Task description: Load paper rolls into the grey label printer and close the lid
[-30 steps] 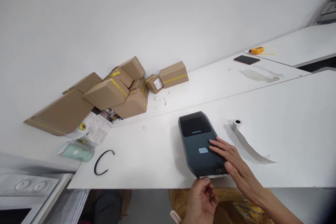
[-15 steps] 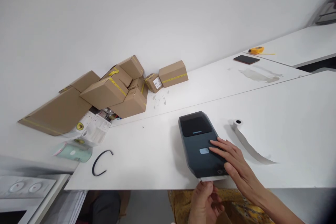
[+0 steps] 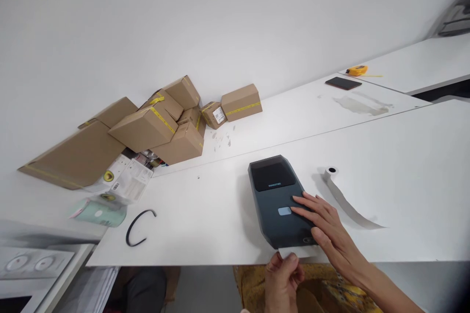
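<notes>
currently a dark grey label printer [image 3: 279, 200] is seen near the front edge of the white table [image 3: 404, 166]. the right hand [image 3: 328, 230] is laid flat on the printer's top, fingers [image 3: 306, 204] stretched out and slightly spread, nothing gripped; the fingertips are placed just beside the small pale button [image 3: 284, 211] on the lid, and the thumb is rested by the printer's front right corner. the left hand [image 3: 282, 276] is held below the table edge, just under the printer's front slot, fingers curled together with thumb and forefinger pinched on the white label [image 3: 298, 253] that is fed out of the slot. beyond the right fingers, a roll of white label backing [image 3: 332, 171] is lain on the table with its strip trailed off to the right, well apart from the hand. far to the left of the fingers a black c-shaped band [image 3: 138, 226] is seen, and past it a mint green roll [image 3: 99, 212] and some printed packets [image 3: 128, 181]. a heap of brown cardboard boxes [image 3: 161, 122] with yellow tape is stacked against the wall. far beyond the right fingers a phone [image 3: 343, 83] and a yellow tape measure [image 3: 357, 70] are left on the next table.
</notes>
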